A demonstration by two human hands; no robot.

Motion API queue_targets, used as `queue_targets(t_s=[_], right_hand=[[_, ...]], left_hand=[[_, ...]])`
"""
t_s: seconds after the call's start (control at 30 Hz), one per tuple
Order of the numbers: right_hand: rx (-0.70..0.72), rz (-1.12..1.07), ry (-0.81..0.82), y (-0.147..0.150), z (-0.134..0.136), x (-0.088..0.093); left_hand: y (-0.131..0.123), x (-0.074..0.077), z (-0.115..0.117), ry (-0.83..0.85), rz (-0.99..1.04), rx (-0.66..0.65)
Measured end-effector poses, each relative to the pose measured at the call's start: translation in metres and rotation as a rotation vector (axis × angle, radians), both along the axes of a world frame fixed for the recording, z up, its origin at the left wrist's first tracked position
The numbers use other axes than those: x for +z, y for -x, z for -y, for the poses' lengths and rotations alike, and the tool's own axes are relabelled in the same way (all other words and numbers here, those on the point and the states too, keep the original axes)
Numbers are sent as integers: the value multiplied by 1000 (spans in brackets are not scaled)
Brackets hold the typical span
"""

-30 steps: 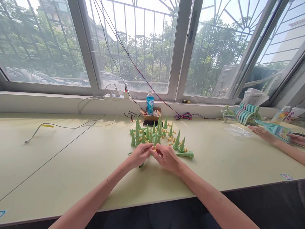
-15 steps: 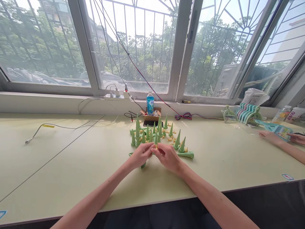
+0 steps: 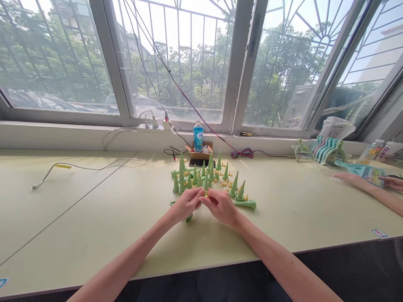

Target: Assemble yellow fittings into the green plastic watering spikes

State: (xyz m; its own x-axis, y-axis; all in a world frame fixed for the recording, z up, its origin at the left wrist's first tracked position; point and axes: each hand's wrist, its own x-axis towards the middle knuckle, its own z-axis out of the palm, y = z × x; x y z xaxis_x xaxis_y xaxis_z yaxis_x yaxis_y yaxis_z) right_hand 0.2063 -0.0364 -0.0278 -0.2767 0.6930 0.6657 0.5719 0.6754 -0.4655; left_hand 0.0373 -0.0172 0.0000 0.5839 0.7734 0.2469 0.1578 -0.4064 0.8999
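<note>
My left hand (image 3: 185, 205) is closed around a green cone spike (image 3: 189, 218), whose wide end sticks out below the fist. My right hand (image 3: 222, 206) pinches a small yellow part (image 3: 206, 193) at the spike's other end; the two hands meet fingertip to fingertip. Just beyond them stand several upright green cone spikes (image 3: 233, 185) with small yellow parts (image 3: 225, 183) scattered among them. One green spike (image 3: 245, 204) lies on its side right of my right hand.
A blue-labelled bottle (image 3: 198, 136) and a small cardboard box (image 3: 199, 153) sit behind the spikes by the window. Cables (image 3: 242, 153) run along the sill. A white cable (image 3: 50, 170) lies at left. Another person's hands (image 3: 355, 180) handle teal packets (image 3: 362, 170) at far right.
My hands stay together at the same spot, fingers shifting slightly on the yellow part. The other person's hand at right has drawn back toward the right edge.
</note>
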Motion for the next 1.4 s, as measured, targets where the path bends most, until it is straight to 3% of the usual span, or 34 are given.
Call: queue_targets(t_s=[0.37, 0.53, 0.63, 0.8, 1.13, 1.4], right_hand=[[-72, -50, 35, -1, -3, 1], [-131, -50, 57, -1, -6, 1], [-168, -50, 72, -2, -8, 2], [-304, -98, 95, -7, -8, 5], [-532, 44, 190, -13, -15, 3], [-544, 282, 307, -8, -17, -4]], left_hand=[[1, 11, 6, -24, 5, 108], [3, 5, 2, -40, -31, 111], [4, 1, 0, -35, -43, 212], [2, 2, 4, -231, -167, 308], [-1, -1, 10, -475, -391, 191], [-1, -3, 10, -532, -533, 133]])
